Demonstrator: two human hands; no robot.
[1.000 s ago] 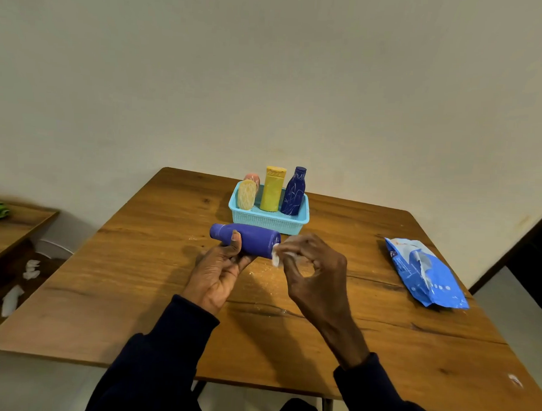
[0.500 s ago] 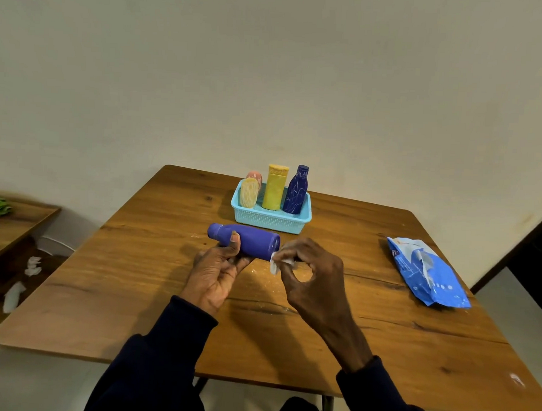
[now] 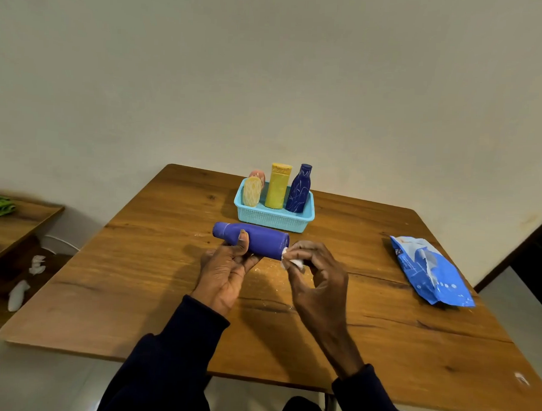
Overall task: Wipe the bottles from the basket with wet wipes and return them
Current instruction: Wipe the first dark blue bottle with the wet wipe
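Currently, the left hand (image 3: 226, 271) grips the purple bottle (image 3: 257, 242) from below, thumb curled over its body. The right hand (image 3: 317, 282) pinches a small folded wet wipe (image 3: 292, 259) between thumb and fingertips, touching the bottle's base end. The bottle is held horizontal above the table (image 3: 136, 277), long axis left to right, cap end leftward. Its body extends directly left of the right hand, so the wiping stroke would run leftward. Just behind stands the basket (image 3: 272, 220), holding a yellow bottle (image 3: 278, 187) and a dark blue bottle (image 3: 299, 189) among others. The wipes pack (image 3: 431, 271) lies well apart to the right. Nothing appears to obstruct the stroke.
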